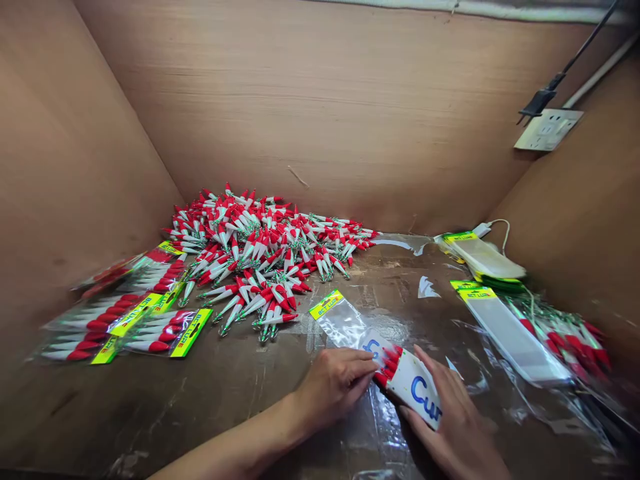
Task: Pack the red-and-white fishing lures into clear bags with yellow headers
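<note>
My right hand (457, 413) wraps round a white sleeve (415, 393) with blue lettering, partly covered by the fingers and thumb. A row of red-tipped fishing lures (391, 362) sticks out of its far left end. The fingers of my left hand (335, 383) are bent together at the left side of these lures; the exact grip is partly hidden. Just beyond lies a clear plastic bag (343, 323) with a yellow-green header card. Blue lettering also shows on a white piece (371, 345) between the bag and the lures.
A large heap of red and white lures (260, 240) lies at the back left. Filled lure packs (145, 327) are at the left. To the right are stacked clear bags (515, 333) and more lures (575, 343). A plug (543, 100) hangs beside a wall socket (550, 130).
</note>
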Demonstrator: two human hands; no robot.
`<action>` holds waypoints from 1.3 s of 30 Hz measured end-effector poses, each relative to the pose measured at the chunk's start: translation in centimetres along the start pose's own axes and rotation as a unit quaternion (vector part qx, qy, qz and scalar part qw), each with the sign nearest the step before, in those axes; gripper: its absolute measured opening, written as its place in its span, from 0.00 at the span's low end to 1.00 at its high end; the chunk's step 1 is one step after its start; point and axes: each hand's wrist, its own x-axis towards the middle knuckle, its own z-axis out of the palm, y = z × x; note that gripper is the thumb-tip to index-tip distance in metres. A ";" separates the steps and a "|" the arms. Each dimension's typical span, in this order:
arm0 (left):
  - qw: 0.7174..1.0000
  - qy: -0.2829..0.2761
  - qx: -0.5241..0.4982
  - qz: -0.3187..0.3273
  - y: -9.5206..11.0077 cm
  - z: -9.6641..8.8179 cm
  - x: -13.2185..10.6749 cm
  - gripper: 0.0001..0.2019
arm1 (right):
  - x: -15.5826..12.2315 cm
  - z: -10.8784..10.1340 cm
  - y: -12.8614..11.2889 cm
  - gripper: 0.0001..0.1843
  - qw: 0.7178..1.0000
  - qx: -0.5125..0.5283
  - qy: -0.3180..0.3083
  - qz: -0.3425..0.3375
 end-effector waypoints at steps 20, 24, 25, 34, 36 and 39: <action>0.987 0.030 0.051 -0.148 0.4 -0.5 2.1 0.19 | 1.0 1.9 -2.6 0.40 0.999 0.035 0.019 -0.027; 0.984 -0.037 0.141 -0.104 0.1 -0.1 3.3 0.09 | 1.1 1.6 -2.6 0.40 0.999 0.039 0.011 -0.028; 0.982 -0.052 0.152 -0.102 0.1 -0.1 3.5 0.05 | 1.0 1.5 -2.6 0.40 0.999 0.040 0.010 -0.027; 0.995 -0.019 0.055 -0.081 1.1 -0.4 3.2 0.02 | 1.7 0.9 -2.8 0.45 0.998 0.052 -0.019 -0.021; 0.995 -0.021 0.069 -0.076 1.1 -0.1 2.9 0.01 | 2.0 0.8 -2.9 0.45 0.998 0.050 -0.024 -0.026; 0.993 -0.032 0.099 -0.060 0.9 0.4 2.4 0.01 | 2.4 0.6 -2.9 0.42 0.998 0.033 -0.036 -0.037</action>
